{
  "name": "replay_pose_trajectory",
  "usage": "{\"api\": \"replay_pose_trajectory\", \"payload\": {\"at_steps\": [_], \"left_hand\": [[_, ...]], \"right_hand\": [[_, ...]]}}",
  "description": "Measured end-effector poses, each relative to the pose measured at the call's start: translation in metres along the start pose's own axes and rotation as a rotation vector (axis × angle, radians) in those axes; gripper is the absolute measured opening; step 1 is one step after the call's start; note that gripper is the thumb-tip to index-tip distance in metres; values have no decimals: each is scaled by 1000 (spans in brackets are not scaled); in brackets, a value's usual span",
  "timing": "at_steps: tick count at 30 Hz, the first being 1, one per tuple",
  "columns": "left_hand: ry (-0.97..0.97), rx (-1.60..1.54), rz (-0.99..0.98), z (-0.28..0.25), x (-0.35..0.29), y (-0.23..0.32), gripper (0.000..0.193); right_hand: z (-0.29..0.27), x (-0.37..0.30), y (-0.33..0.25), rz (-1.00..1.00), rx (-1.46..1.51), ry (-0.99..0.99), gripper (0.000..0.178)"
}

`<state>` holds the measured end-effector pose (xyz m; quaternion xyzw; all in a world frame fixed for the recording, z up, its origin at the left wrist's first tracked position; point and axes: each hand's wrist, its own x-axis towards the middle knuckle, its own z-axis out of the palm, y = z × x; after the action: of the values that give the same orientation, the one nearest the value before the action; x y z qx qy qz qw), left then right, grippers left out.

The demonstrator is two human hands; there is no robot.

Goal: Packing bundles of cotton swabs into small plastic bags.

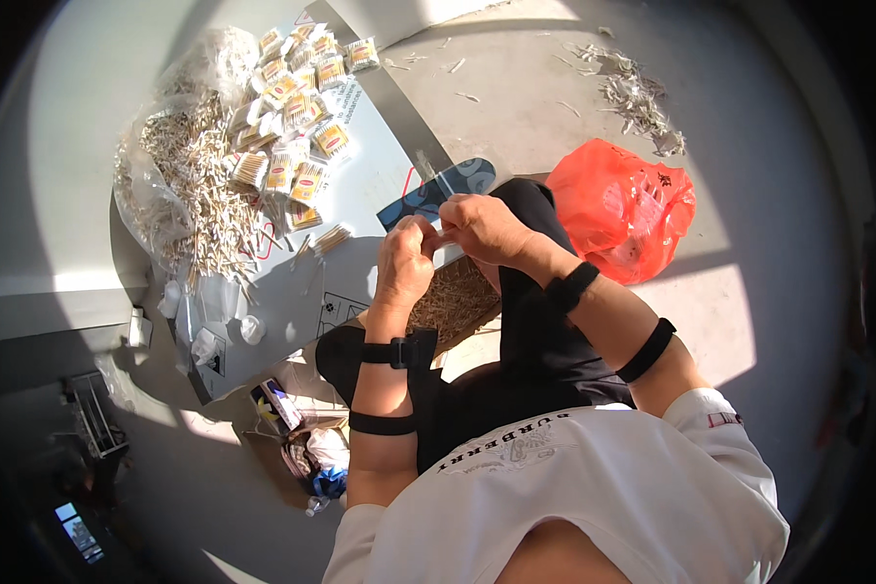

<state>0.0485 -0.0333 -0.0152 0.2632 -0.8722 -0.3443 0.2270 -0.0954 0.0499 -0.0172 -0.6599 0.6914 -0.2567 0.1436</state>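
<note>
My left hand (pixel 406 261) and my right hand (pixel 484 230) meet above the table's near right edge. The fingers of both are pinched together on something small between them that I cannot make out. Just left of my left hand, a small bundle of cotton swabs (pixel 333 239) lies on the grey-white table board (pixel 365 165). Beyond my hands is a flat blue patterned piece (pixel 436 195) at the board's edge. Clear bags of cotton swabs with yellow labels (pixel 302 107) are piled farther back, beside a heap of loose cotton swabs (pixel 209 190) in a big clear plastic bag (pixel 151 146).
A red plastic bag (pixel 623 209) stands to the right of my knee. White scraps (pixel 638 102) lie on the floor beyond it. Below my hands is a container of thin brownish sticks (pixel 455 304). Crumpled clear plastic (pixel 222 297) sits on the board; an open box (pixel 282 457) is at lower left.
</note>
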Motion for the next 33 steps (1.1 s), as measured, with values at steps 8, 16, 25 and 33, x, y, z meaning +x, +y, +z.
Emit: {"api": "replay_pose_trajectory", "payload": {"at_steps": [8,16,25,33], "left_hand": [[-6,-139,-37,2,0,-13,10],[-68,-136,-107,-2,6,-12,8],[156,-961,-453,-39,-14,19,13],[285,-1029,-392,-45,-29,44,24]], "right_hand": [[1,6,9,57,212,-8,15],[-4,11,10,153,286,-38,17],[-5,-27,-15,364,1262,48,36],[-12,-38,-49,442,1659,149,10]]}}
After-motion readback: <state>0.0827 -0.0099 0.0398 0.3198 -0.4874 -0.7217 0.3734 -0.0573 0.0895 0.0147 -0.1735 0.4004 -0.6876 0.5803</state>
